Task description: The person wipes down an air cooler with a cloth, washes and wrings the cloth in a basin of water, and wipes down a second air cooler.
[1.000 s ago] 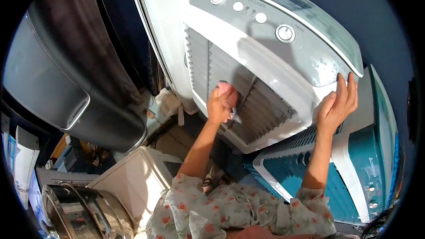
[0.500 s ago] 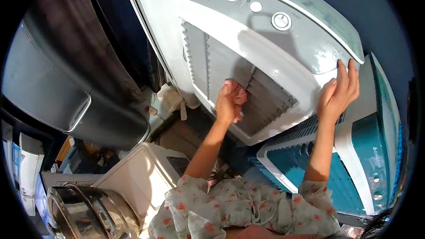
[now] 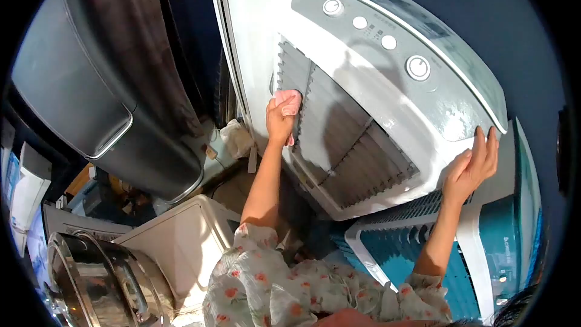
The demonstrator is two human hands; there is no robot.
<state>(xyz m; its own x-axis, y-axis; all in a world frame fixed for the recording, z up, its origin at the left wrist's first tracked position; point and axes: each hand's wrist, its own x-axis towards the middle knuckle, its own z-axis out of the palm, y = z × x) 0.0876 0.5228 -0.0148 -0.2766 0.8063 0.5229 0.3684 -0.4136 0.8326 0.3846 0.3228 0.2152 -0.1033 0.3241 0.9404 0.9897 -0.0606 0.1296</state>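
Observation:
A white and grey air cooler [image 3: 411, 114] with round knobs and a slatted front grille stands before me. My left hand [image 3: 279, 122] is closed around a folded pink cloth [image 3: 290, 101]. It holds the cloth at the left side of the grille [image 3: 339, 115], near the white frame. My right hand [image 3: 471, 168] rests at the cooler's right front corner. Its fingers are stretched out over the edge just below the glossy lid [image 3: 423, 27], and it holds nothing loose.
Beside the cooler on the right is a teal and white cooler [image 3: 399, 248]. A dark grey cabinet-like appliance [image 3: 91, 97] with a handle stands on the left. Below it are a cream-coloured box [image 3: 181, 245] and a shiny metal pot [image 3: 115, 281]. A whitish bundle [image 3: 236, 138] lies near the wall.
My left hand has moved left and slightly up across the grille with the pink cloth. The view has shifted, so the cooler sits lower and further right. My right hand stays at the corner.

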